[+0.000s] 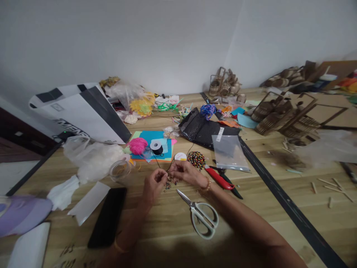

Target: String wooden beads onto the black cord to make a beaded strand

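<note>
Both my hands meet over the middle of the wooden table (251, 223). My left hand (153, 183) is closed in a pinch on a thin black cord (156, 160) that runs back to a black spool (157, 147). My right hand (184, 172) is closed too, fingers pinched at the same cord. A short string of small beads (169, 184) hangs between the two hands. A heap of mixed coloured beads (196, 159) lies just beyond my right hand. White-handled scissors (201, 216) lie below my right wrist.
A black phone (108, 216) lies at the left front, beside white paper (89, 201). Red-handled pliers (220, 180), a clear bag (229, 152), a black mesh pouch (203, 128), pink yarn (137, 145), a white shopping bag (83, 111) and wooden models (281, 111) crowd the table.
</note>
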`<state>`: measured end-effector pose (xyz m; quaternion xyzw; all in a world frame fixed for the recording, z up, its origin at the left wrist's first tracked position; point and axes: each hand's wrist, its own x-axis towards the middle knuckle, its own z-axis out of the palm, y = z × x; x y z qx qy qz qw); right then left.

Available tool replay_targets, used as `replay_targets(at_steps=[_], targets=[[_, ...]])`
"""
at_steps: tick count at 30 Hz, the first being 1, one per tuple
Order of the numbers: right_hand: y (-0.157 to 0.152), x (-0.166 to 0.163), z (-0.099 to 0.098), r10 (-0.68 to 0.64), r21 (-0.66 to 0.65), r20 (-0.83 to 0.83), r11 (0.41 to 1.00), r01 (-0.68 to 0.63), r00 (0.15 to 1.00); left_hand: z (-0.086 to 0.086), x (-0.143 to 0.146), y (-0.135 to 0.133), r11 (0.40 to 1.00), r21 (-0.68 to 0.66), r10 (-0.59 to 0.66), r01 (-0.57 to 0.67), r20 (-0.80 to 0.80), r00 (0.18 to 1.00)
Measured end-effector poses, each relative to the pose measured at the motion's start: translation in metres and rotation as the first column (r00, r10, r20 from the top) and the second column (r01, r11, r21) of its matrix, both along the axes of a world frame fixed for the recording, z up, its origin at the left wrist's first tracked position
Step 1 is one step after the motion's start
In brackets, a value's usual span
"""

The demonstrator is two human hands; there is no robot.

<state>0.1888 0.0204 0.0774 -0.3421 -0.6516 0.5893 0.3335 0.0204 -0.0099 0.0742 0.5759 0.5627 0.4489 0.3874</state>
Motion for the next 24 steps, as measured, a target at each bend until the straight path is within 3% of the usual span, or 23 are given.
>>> replay_targets(at_steps=[5, 9, 17, 24], targets=[[-0.008, -0.004, 0.005, -0.101, 0.24, 0.188, 0.969, 0.054, 0.977, 0.002, -0.001, 0.002, 0.98, -0.182, -0.027, 0.075, 0.254, 0.967], [-0.01, -0.004, 0.01, -0.182, 0.376, 0.27, 0.924, 0.071, 0.945, 0.004, -0.001, 0.002, 0.96, -0.262, 0.0, 0.102, 0.361, 0.933], [-0.011, -0.005, 0.007, -0.21, 0.44, 0.291, 0.896, 0.065, 0.933, 0.005, -0.001, 0.001, 0.953, -0.285, 0.043, 0.103, 0.464, 0.885], [-0.013, -0.004, 0.012, -0.226, 0.535, 0.294, 0.844, 0.036, 0.929, 0.004, -0.001, -0.001, 0.969, -0.232, 0.021, 0.088, 0.429, 0.903]])
